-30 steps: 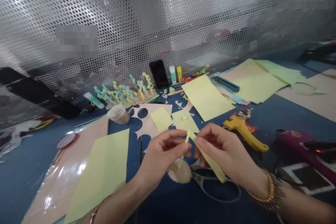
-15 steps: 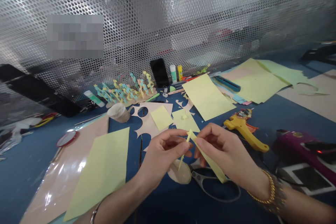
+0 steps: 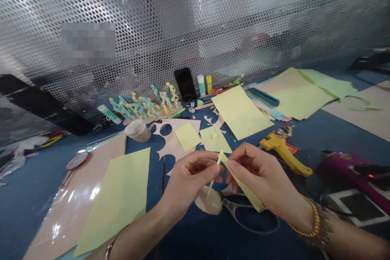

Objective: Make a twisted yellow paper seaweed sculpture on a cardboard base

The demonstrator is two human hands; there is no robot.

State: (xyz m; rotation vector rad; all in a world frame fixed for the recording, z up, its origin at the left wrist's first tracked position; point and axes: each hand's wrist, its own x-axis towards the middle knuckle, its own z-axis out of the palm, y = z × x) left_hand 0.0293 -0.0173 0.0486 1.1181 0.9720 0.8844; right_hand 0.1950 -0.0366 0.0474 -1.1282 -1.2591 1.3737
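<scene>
My left hand (image 3: 195,174) pinches a narrow yellow paper strip (image 3: 211,189) between thumb and forefinger. A wider yellow paper strip (image 3: 251,197) is pinched by my right hand (image 3: 254,170), its lower end slanting down to the right. The tops of both strips meet between my fingertips; whether they are one folded piece I cannot tell. Below my hands lie a roundish pale paper disc (image 3: 209,203) and scissors (image 3: 240,211), whose blades are partly hidden. Just beyond my fingers rest two small yellow paper squares (image 3: 188,136), one on pink paper with round cut-outs (image 3: 169,138).
Large yellow sheets (image 3: 118,195) lie at left and behind. On the right are a yellow-handled tool (image 3: 288,156) and a purple tool (image 3: 350,178) with a red light. A cup (image 3: 137,131), curly paper pieces (image 3: 146,103), glue sticks (image 3: 201,85) and a phone (image 3: 185,84) stand before the perforated metal panel (image 3: 183,20).
</scene>
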